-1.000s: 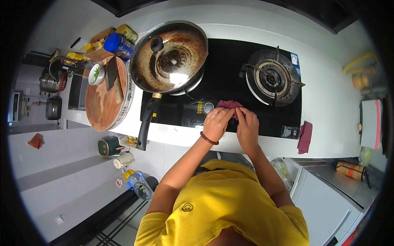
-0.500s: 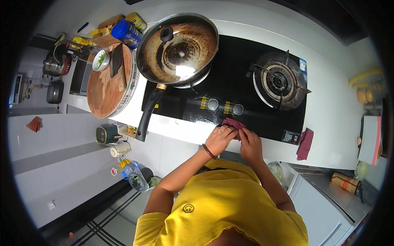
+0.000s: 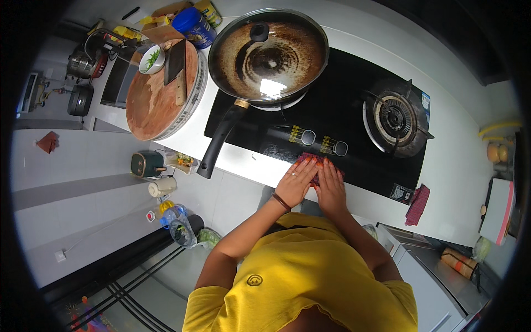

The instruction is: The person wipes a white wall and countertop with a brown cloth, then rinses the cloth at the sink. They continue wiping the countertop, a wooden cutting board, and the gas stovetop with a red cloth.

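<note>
My left hand [image 3: 297, 181] and my right hand [image 3: 331, 187] lie side by side, fingers stretched out flat over a dark red checked cloth [image 3: 316, 179]. The cloth rests at the front edge of the black glass gas cooktop [image 3: 265, 137], below its two round knobs [image 3: 324, 141]. Most of the cloth is hidden under my fingers. Further right, a second dark red cloth [image 3: 417, 205] lies at the counter's front edge. On the left burner sits a frying pan [image 3: 238, 61] under a glass lid, its black handle [image 3: 218, 143] jutting toward me past the counter edge.
The right burner [image 3: 395, 120] is bare. To the left, a round wooden chopping board [image 3: 148, 108] carries a cleaver [image 3: 176, 61] and a white bowl [image 3: 150, 58] of chopped greens. Behind it stands a blue-lidded tub [image 3: 191, 25]. A rice cooker [image 3: 80, 100] is farther left.
My fingers, bunched at the cloth before, now lie straight and flat on it. The whole view has shifted, so the stove appears a little farther right.
</note>
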Motion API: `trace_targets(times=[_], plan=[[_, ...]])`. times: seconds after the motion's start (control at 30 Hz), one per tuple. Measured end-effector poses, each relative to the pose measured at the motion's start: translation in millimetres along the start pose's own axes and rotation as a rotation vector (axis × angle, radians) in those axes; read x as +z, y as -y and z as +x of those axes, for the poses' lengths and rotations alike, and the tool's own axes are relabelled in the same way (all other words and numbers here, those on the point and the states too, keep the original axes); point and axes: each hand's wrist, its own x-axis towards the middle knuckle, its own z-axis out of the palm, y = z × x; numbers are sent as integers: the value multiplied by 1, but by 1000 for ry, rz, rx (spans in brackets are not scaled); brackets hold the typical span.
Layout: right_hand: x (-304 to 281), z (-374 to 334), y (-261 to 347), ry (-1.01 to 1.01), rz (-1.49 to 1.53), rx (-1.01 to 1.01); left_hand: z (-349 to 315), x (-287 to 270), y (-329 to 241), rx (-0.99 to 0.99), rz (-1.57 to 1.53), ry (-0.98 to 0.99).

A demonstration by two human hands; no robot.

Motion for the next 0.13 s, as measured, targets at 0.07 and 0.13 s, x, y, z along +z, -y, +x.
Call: trace_targets(times=[0.07,0.13], plan=[[5,7,9,25,47,-17,-7,0,13,-5,45,-20],[12,15,18,51,80,-30,-16,-2,27,-25,55,-10]])
